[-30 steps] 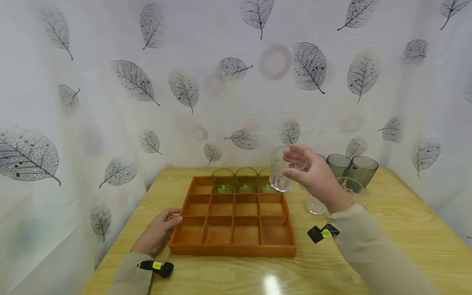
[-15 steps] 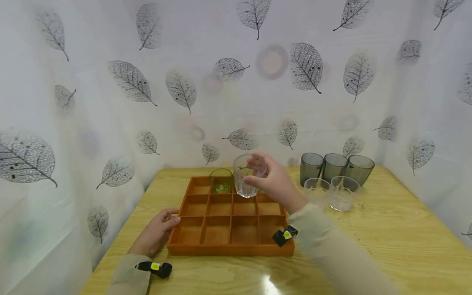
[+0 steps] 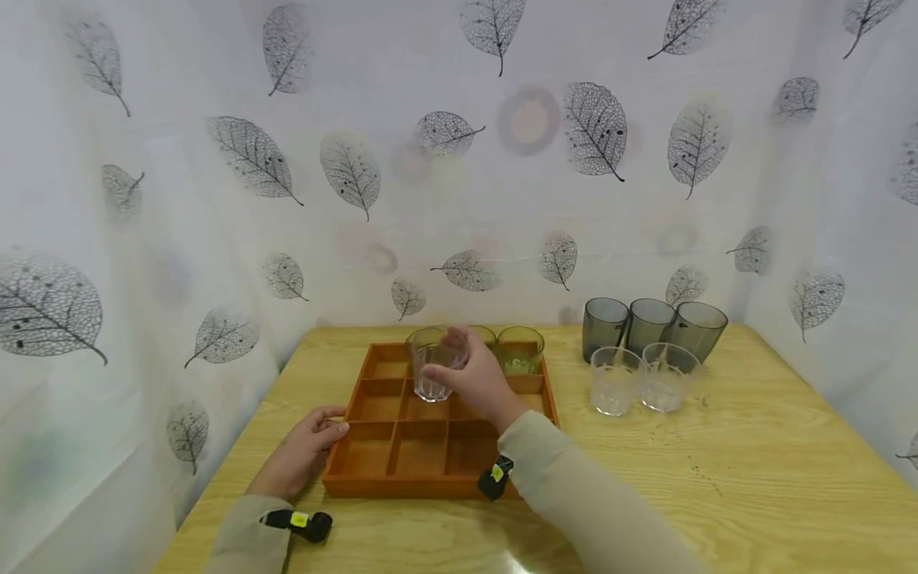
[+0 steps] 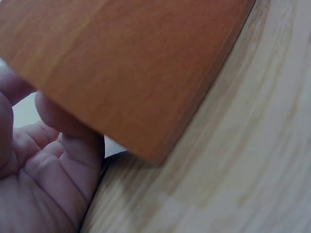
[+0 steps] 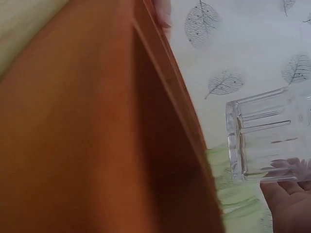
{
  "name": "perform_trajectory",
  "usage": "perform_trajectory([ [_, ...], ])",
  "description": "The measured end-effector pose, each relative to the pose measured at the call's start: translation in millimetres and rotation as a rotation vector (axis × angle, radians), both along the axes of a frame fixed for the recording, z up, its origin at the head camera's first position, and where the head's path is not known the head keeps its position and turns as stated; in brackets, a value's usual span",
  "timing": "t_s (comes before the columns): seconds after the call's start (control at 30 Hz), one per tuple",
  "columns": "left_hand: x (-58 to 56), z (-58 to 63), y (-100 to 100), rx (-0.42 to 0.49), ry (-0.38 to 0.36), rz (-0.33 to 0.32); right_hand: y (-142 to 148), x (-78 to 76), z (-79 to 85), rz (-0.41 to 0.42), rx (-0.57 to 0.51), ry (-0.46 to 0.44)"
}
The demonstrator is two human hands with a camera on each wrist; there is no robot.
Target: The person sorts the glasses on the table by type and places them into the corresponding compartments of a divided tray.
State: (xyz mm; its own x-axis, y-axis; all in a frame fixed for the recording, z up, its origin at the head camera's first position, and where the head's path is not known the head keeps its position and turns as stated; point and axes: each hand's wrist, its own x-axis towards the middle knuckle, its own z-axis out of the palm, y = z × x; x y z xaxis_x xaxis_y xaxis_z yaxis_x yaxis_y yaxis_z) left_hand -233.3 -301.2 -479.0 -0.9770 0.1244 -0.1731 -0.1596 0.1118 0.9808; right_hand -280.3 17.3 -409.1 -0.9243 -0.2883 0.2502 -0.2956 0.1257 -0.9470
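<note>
My right hand (image 3: 482,384) holds a clear drinking glass (image 3: 429,375) upright over the second column of the wooden compartment tray (image 3: 409,485), around the middle and back rows. In the right wrist view the fingers (image 5: 286,204) lie along the wall of the clear glass (image 5: 262,133). Green glasses stand in the back row; the right one (image 3: 521,355) shows well, while the others are partly hidden by the hand and the clear glass. On the tray's left wall rests my left hand (image 3: 301,446), its thumb (image 4: 68,116) touching the wood in the left wrist view.
Two more clear glasses (image 3: 613,387) stand on the table (image 3: 774,462) right of the tray. Behind them are three grey tinted glasses (image 3: 650,323). A leaf-patterned curtain (image 3: 459,207) encloses the back and sides.
My right hand has carried the clear glass leftward from beside the tray and lowered it over the second column. The left hand has stayed at the tray's left wall.
</note>
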Motion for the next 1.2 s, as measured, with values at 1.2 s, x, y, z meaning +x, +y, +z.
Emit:
perform_trajectory([
  [1.2,-0.9,1.3,-0.1,-0.056,-0.01,0.009,-11.7,3.1,-29.1,-0.009,0.357,0.007],
])
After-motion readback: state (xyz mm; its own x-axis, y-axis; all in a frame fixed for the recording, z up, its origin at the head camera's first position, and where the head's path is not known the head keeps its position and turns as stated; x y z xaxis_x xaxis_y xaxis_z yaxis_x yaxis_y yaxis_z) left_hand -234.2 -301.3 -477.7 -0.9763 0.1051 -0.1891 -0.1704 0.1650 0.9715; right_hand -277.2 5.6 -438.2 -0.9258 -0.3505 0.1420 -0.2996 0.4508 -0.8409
